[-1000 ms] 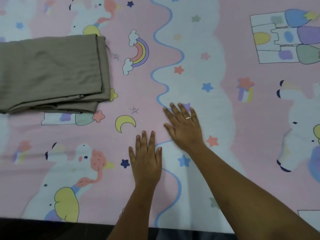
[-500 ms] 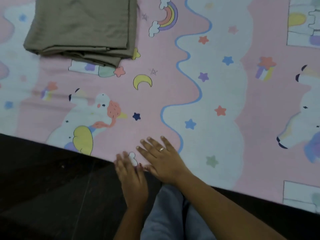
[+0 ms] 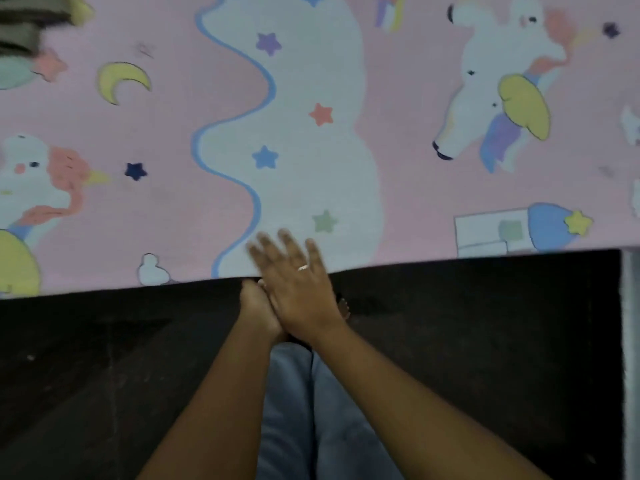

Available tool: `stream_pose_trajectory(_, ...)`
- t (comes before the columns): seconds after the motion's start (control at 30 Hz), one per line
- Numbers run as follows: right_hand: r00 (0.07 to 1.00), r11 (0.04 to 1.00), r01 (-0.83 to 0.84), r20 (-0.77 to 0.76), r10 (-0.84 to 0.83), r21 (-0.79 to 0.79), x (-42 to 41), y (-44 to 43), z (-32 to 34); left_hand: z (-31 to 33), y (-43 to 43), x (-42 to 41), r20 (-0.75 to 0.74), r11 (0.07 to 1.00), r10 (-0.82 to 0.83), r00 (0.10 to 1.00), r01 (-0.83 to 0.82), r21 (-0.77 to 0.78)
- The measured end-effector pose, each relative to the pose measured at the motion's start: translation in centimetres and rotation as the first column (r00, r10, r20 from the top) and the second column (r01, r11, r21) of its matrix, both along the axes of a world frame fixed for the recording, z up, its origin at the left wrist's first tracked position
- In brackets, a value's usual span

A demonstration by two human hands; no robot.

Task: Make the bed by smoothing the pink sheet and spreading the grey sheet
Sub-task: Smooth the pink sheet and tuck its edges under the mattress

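Two bare hands met at the near edge of the pink sheet (image 3: 173,216), which lay flat and filled the upper half of the head view. The right hand (image 3: 298,285), a ring (image 3: 303,267) on one finger, was flat with its fingers (image 3: 289,247) straight and spread. Their tips were blurred over the sheet's white wavy band, and whether they pressed the cloth could not be told. The left hand (image 3: 256,306) sat just beside and partly under it, at the sheet's edge. Its fingers were hidden, so its grip, if any, could not be made out.

Only a blurred corner of the folded grey sheet (image 3: 20,26) showed, cut off at the upper left. It rested on the pink sheet, well apart from both hands. Printed unicorns (image 3: 485,81), stars (image 3: 265,156) and a yellow moon (image 3: 123,81) covered the fabric, several of them cropped by the frame.

Below the sheet's edge ran a dark floor (image 3: 485,341), faintly marked, with the person's blue-grey trousers (image 3: 294,410) showing between the forearms (image 3: 398,393). A pale vertical strip (image 3: 630,341) stood at the far right; what it was could not be made out.
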State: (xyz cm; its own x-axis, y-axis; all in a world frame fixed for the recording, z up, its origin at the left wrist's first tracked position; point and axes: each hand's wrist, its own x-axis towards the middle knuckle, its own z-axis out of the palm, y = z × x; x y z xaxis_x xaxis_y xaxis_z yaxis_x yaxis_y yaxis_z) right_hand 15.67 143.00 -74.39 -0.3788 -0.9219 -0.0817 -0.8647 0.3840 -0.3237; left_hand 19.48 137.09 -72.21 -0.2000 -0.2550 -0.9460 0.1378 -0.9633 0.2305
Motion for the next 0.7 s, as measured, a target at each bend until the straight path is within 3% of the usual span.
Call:
stream_pose_trajectory(0.07, 0.991, 0.997, -0.037, 0.129, 0.045, -0.064, 0.2, 1.6, 0.6, 0.3, 1.6, -0.1, 0.038, 0.968, -0.246, 0.968, 0.248, -0.033)
stream_pose_trajectory(0.1, 0.981, 0.995, -0.054, 0.179, 0.069, -0.089, -0.4, 2.2, 0.9, -0.3, 1.7, 0.5, 0.101, 0.885, -0.455, 0.885, 0.462, -0.064)
stream_pose_trajectory(0.13, 0.981, 0.993, -0.058, 0.177, 0.075, -0.100, -1.3, 2.6, 1.4, -0.9, 1.5, 0.9, 0.195, 0.687, -0.695, 0.692, 0.719, -0.106)
stream_pose_trajectory(0.17, 0.990, 0.994, -0.051, 0.126, 0.063, -0.097, -2.5, 3.0, 1.6, -1.2, 1.0, 1.1, 0.312, 0.361, -0.868, 0.386, 0.922, -0.139)
stream_pose_trajectory(0.2, 0.998, 0.996, -0.042, 0.052, 0.047, -0.078, -4.1, 3.5, 1.6, -1.3, 0.5, 1.1, 0.430, -0.013, -0.901, 0.049, 0.990, -0.140)
stream_pose_trajectory(0.23, 0.999, 0.998, -0.048, -0.020, 0.048, -0.043, -6.0, 4.0, 1.3, -1.2, 0.2, 0.8, 0.531, -0.322, -0.822, -0.204, 0.937, -0.139)
stream_pose_trajectory(0.27, 0.993, 0.997, -0.080, -0.081, 0.081, 0.011, -8.0, 4.7, 1.0, -0.9, 0.2, 0.3, 0.606, -0.498, -0.730, -0.317, 0.853, -0.153)
stream_pose_trajectory(0.33, 0.968, 0.979, -0.166, -0.169, 0.185, 0.118, -12.0, 6.9, 0.4, 0.0, 1.1, -1.7, 0.753, -0.673, -0.580, -0.311, 0.703, -0.229)
stream_pose_trajectory(0.37, 0.953, 0.968, -0.192, -0.206, 0.223, 0.159, -13.6, 8.1, 0.2, 0.9, 1.8, -3.0, 0.835, -0.743, -0.492, -0.248, 0.619, -0.255)
stream_pose_trajectory(0.47, 0.919, 0.953, -0.194, -0.296, 0.260, 0.235, -17.4, 11.2, 0.5, 3.7, 3.6, -6.5, 0.945, -0.873, -0.317, 0.075, 0.367, -0.322)
stream_pose_trajectory(0.53, 0.923, 0.948, -0.143, -0.306, 0.231, 0.285, -19.2, 13.5, 0.6, 4.1, 4.4, -8.8, 0.939, -0.891, -0.307, 0.157, 0.299, -0.341)
stream_pose_trajectory(0.6, 0.912, 0.945, -0.098, -0.353, 0.211, 0.312, -21.0, 15.7, 0.6, 3.5, 4.8, -10.9, 0.965, -0.922, -0.228, 0.132, 0.290, -0.258)
stream_pose_trajectory(0.7, 0.924, 0.936, -0.025, -0.350, 0.156, 0.350, -23.5, 20.0, 0.6, 1.9, 5.4, -13.1, 0.992, -0.961, -0.127, -0.011, 0.250, -0.120)
